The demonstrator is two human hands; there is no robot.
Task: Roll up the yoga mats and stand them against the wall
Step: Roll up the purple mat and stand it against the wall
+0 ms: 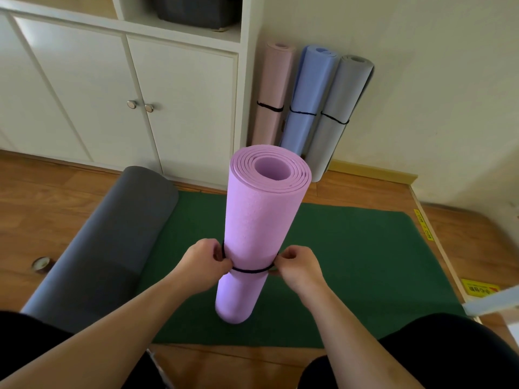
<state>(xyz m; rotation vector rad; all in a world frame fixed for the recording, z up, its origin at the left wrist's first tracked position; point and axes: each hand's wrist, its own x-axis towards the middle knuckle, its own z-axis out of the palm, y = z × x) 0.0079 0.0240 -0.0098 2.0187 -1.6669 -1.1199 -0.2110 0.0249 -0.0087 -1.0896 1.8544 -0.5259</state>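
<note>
**Purple mat upright, band held at both sides**

The fingertips are hidden behind the purple mat (259, 220). It stands on end on a green mat (351, 262) laid over wood floor (42, 186), its long axis upright and its open spiral end on top. The left hand (203, 261) and right hand (297, 265) each pinch the black band (250, 270) around it. Three banded rolls (306, 102) lean against the wall (421, 80) beside a white cabinet (182, 94).

Rolled mats standing at the wall: three, pink mat (273, 94), blue mat (307, 99), grey mat (338, 113)
Rolled purple mat (261, 220): one
Flat mats: two, green mat (351, 262), dark grey mat (112, 242)
Hands: two, left hand (206, 262), right hand (297, 266)
Tape roll (42, 264): one
</note>
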